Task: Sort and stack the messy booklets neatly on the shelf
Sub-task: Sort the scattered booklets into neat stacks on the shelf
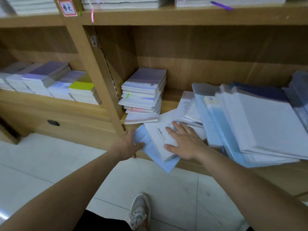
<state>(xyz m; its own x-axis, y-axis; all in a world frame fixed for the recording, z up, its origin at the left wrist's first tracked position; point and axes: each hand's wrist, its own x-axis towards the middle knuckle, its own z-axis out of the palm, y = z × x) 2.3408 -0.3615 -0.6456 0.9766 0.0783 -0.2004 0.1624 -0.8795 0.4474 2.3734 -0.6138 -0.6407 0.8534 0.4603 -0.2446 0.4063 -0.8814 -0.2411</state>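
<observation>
The right hand [185, 142] lies flat and open, fingers spread, palm down on a white booklet [162, 139] that carries a small line of dark print near its middle. The left hand [129, 144] grips the left edge of a pale blue booklet [155, 155] lying beneath the white one, thumb on top and the other fingers hidden under the cover. Both booklets sit askew and jut out past the front edge of the wooden shelf [168, 97], hanging over the white tiled floor [50, 164]. Just behind the left hand, against the shelf's upright, stands a ragged stack of lilac-covered booklets [143, 95], its layers shifted against each other, with small green and orange tabs sticking from the side. To the right of the right hand, a slumped heap of white and light blue booklets [250, 122] leans across the same shelf, fanned out and overlapping, its front corner also over the edge. In the neighbouring bay to the left, well apart from the hands, tidier piles [46, 84] rest on a shelf board, one topped by a yellow-green cover [81, 85]. On the upright above, a red-bordered label [67, 7] bears handwriting. At the bottom of the view, a grey sneaker [139, 212] stands on the tiles.
</observation>
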